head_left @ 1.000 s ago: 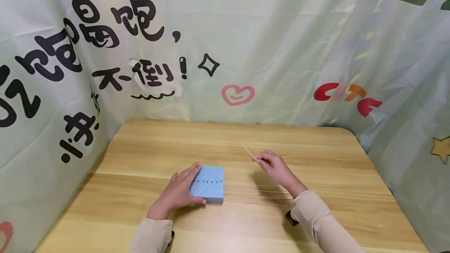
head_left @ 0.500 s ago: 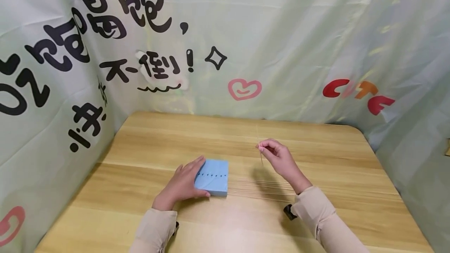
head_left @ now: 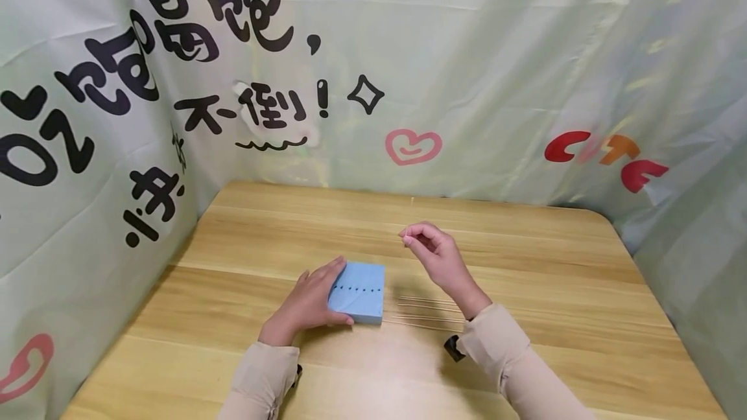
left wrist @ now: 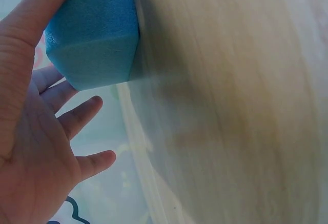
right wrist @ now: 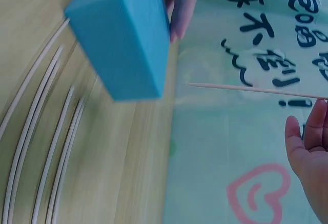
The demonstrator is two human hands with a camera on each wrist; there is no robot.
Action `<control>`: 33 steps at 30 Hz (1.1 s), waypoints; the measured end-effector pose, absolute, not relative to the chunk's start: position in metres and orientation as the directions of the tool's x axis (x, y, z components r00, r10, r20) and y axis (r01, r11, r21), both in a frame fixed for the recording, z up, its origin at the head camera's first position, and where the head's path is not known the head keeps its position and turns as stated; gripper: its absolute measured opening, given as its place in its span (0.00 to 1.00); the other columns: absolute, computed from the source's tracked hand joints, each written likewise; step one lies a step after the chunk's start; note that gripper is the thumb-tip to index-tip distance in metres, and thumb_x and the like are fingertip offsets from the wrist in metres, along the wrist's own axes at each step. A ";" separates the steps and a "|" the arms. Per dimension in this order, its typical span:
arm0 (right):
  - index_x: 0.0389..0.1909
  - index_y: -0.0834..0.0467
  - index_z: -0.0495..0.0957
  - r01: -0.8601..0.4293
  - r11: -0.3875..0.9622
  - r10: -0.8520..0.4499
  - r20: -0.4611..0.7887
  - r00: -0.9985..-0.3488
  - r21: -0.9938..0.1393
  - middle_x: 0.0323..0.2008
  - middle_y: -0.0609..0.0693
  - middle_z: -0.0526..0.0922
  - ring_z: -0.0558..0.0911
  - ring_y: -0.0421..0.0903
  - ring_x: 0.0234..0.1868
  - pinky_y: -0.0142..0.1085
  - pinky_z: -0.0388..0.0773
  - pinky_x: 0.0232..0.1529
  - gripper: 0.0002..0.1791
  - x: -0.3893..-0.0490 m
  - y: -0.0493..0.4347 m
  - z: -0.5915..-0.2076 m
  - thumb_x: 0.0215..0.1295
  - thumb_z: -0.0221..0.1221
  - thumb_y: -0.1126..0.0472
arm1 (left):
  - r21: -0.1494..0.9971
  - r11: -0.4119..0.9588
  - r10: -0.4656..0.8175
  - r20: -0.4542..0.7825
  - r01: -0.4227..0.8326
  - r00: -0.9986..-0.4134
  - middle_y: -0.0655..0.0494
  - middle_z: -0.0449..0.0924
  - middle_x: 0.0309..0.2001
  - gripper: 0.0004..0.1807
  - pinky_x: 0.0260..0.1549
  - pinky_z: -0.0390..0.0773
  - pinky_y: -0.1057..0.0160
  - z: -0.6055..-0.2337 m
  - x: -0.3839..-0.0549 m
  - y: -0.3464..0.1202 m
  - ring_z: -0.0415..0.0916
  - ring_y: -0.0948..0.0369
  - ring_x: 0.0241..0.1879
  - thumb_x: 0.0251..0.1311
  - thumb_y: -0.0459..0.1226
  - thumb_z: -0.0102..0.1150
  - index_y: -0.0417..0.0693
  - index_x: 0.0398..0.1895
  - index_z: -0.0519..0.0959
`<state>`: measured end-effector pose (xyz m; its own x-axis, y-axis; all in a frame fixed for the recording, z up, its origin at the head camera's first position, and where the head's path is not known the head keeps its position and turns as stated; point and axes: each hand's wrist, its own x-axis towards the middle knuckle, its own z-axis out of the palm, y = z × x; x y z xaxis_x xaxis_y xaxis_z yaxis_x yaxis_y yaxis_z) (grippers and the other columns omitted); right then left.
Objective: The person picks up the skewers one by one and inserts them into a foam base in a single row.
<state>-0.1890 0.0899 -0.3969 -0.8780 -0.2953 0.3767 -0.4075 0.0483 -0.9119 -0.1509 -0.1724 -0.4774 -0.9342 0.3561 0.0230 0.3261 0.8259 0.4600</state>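
A blue foam block (head_left: 358, 306) with a row of small dark holes across its top rests on the table. My left hand (head_left: 305, 303) grips its left side, thumb in front and fingers behind; in the left wrist view two fingers stand off the block (left wrist: 92, 60). Above and to the right of the block, my right hand (head_left: 440, 261) pinches a thin wooden skewer. That skewer (right wrist: 251, 88) shows clearly in the right wrist view, its pointed end apart from the block. In the head view it is barely visible.
Several more skewers (head_left: 428, 303) lie side by side on the wooden table (head_left: 496, 232), just right of the block. A printed cloth (head_left: 467, 83) hangs behind the table and along both sides.
The skewer has swung from a leftward slant to nearly upright in my right hand. That hand has come left, nearer the block. My left hand stays on the block while the view shifts slightly.
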 end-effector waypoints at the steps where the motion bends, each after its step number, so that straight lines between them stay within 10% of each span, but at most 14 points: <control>1: 0.37 0.65 0.77 -0.403 0.043 -0.303 0.373 -0.877 -0.914 0.40 0.59 0.78 0.78 0.44 0.39 0.30 0.77 0.42 0.04 -0.189 0.085 -0.396 0.66 0.54 0.69 | 0.462 0.826 0.355 0.022 0.324 -0.935 0.53 0.52 0.73 0.64 0.63 0.51 0.36 -0.477 -0.151 -0.173 0.53 0.53 0.70 0.32 0.59 0.75 0.45 0.73 0.53; 33: 0.39 0.72 0.75 -0.417 -0.100 -0.382 0.422 -0.822 -0.903 0.40 0.66 0.76 0.77 0.39 0.39 0.24 0.76 0.43 0.06 -0.184 -0.004 -0.412 0.66 0.54 0.71 | 0.487 0.802 0.374 0.044 0.347 -0.926 0.49 0.57 0.71 0.64 0.61 0.54 0.33 -0.475 -0.147 -0.176 0.56 0.52 0.69 0.34 0.59 0.74 0.44 0.73 0.52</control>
<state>-0.1843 -0.0040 -0.4118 -0.8223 -0.3818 0.4220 -0.4170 -0.1005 -0.9033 -0.1469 -0.1764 -0.4750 -0.9263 0.3742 0.0440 0.3470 0.8017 0.4867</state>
